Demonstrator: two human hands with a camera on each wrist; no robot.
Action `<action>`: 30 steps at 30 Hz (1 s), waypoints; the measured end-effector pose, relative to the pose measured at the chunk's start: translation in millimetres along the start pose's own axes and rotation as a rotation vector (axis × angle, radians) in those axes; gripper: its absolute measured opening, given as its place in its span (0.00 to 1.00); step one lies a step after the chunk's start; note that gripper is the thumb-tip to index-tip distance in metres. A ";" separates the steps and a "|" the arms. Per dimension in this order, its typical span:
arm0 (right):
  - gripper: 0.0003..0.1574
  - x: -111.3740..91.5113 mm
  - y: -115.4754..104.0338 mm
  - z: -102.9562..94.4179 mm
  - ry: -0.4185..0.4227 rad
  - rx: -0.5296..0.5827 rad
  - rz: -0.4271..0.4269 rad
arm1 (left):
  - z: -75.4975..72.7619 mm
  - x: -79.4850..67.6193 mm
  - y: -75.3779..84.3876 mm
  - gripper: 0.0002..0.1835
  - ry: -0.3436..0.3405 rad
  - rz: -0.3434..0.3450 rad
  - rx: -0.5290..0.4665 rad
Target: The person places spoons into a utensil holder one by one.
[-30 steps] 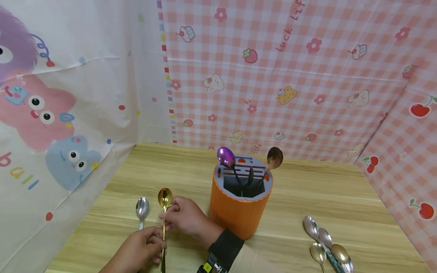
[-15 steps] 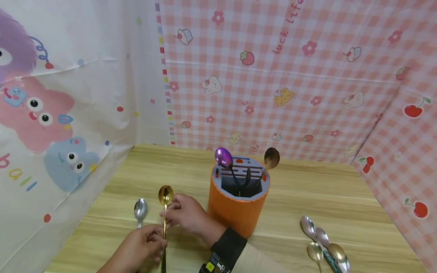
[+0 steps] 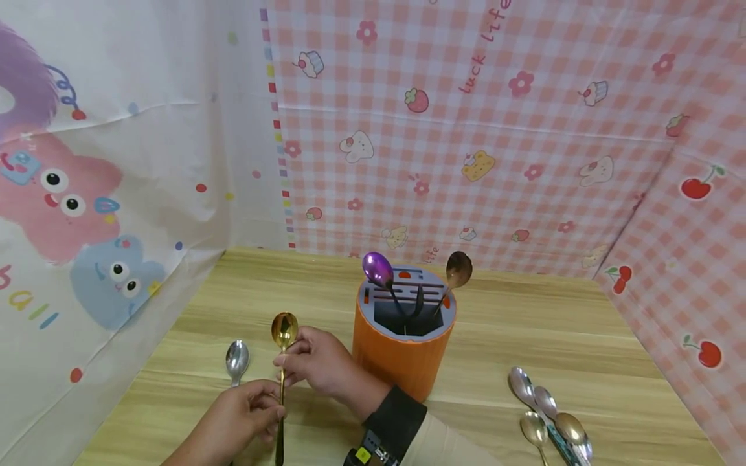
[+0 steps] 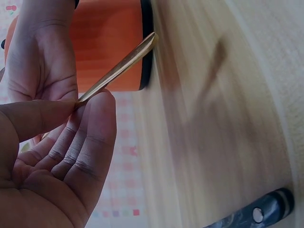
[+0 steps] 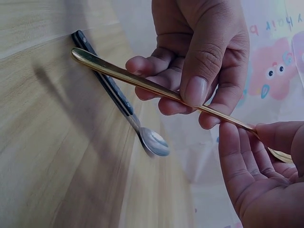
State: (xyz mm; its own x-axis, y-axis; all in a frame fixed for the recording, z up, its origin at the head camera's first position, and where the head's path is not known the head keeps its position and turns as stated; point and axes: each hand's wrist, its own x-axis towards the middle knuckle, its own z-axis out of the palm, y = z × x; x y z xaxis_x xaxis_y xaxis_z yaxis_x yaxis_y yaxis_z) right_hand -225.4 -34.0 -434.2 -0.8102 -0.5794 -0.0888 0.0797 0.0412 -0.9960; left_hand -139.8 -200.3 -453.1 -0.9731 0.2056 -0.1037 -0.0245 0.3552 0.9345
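Note:
A gold spoon [image 3: 285, 330] is held above the table, bowl pointing away from the person. My left hand [image 3: 240, 414] pinches its handle between thumb and fingers, lower down toward the handle's end. Closer to the bowl, my right hand [image 3: 326, 366] pinches the same handle; in the right wrist view the right hand [image 5: 266, 178] has its thumb and fingertips on it. A silver spoon [image 3: 237, 358] lies on the table just left of the gold one, its handle partly hidden by the left hand; the right wrist view shows its dark riveted handle [image 5: 104, 78].
Behind the right forearm stands an orange utensil holder [image 3: 396, 356] with a slotted grey top. A purple spoon [image 3: 378, 268] and a copper-coloured spoon [image 3: 459, 268] stick out of it. Several spoons [image 3: 548, 414] lie together at right. Patterned cloth [image 3: 466, 129] walls the table.
The head view has shifted slightly, so the scene drifts left. Both hands keep their pinch on the gold spoon, which has moved slightly away from the silver spoon.

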 end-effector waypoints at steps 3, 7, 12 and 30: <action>0.12 -2.4 -2.9 -1.8 -0.010 -0.014 -0.002 | 0.1 0.0 1.7 0.11 -0.010 0.011 0.005; 0.13 -5.2 -7.3 -3.7 -0.016 -0.036 -0.024 | -0.6 0.6 5.6 0.10 -0.024 0.029 0.017; 0.13 -8.2 -13.1 -5.7 -0.011 -0.045 -0.048 | -1.0 0.9 12.9 0.10 -0.036 0.048 0.020; 0.10 -17.9 -23.6 -19.0 -0.031 -0.081 -0.075 | 3.6 2.9 31.6 0.09 -0.059 0.057 0.038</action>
State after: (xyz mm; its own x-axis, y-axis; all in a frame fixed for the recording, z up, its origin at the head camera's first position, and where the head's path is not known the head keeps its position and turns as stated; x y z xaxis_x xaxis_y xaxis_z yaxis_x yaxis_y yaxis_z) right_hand -223.8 -9.1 -409.3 -0.7934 -0.6085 -0.0146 -0.0291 0.0619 -0.9977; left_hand -142.5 -185.2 -425.1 -0.9575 0.2793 -0.0717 0.0403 0.3758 0.9258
